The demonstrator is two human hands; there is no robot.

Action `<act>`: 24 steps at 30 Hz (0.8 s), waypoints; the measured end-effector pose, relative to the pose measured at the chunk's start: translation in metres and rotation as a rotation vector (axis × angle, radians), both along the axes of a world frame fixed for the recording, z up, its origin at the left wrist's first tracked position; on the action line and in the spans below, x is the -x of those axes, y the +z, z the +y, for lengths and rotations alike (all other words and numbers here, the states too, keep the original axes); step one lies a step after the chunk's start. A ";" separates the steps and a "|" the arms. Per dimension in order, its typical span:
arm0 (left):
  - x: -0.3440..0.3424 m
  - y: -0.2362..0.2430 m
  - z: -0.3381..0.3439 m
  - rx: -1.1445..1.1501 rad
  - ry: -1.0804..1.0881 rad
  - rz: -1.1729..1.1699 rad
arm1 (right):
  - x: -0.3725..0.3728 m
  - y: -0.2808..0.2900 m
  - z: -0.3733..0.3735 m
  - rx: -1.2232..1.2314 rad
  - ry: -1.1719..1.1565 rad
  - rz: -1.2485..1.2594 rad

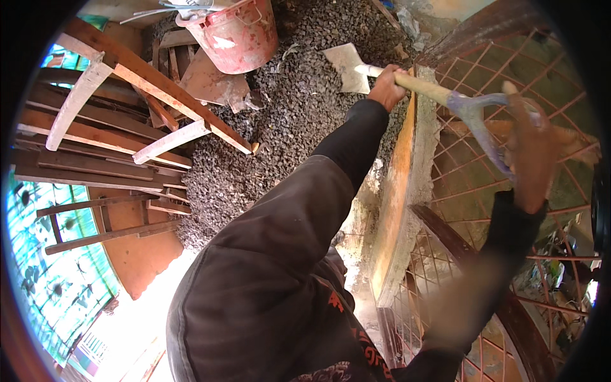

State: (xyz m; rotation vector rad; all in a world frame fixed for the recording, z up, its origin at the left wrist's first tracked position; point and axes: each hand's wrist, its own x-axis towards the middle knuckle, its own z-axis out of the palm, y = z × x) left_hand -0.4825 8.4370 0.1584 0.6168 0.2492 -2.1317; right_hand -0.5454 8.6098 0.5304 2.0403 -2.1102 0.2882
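A shovel stretches across the upper right, its pale flat blade (344, 65) over the dark gravel (299, 102). Around the wooden shaft, close to the blade, my left hand (387, 88) is closed. My right hand (533, 149) is at the worn, greyish-purple D-shaped handle (474, 111) and looks closed on its grip; it is slightly blurred, and part of the grip is hidden behind it. Both arms are in dark sleeves, the left one reaching far forward.
A red, stained bucket (245, 38) stands on the gravel at the back. Wooden frames and planks (153, 83) are stacked on the left. A low wall edge (402, 184) and a rusty metal grille (471, 172) border my right side, close to the shovel's handle.
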 end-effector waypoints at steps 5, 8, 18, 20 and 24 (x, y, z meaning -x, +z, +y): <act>-0.069 -0.051 0.041 -0.263 -0.049 0.128 | -0.064 -0.044 0.016 -0.024 -0.320 -0.567; -0.121 -0.069 0.061 -0.306 -0.066 0.056 | -0.107 -0.052 0.052 -0.129 -0.396 -0.892; -0.221 -0.070 0.192 -0.371 -0.131 0.072 | -0.205 -0.093 0.208 -0.059 -0.327 -0.905; -0.209 -0.059 0.209 -0.420 -0.173 0.039 | -0.195 -0.086 0.224 -0.045 -0.465 -0.928; -0.126 0.010 0.213 -0.456 -0.208 -0.271 | -0.144 -0.047 0.224 -0.028 -0.724 -0.828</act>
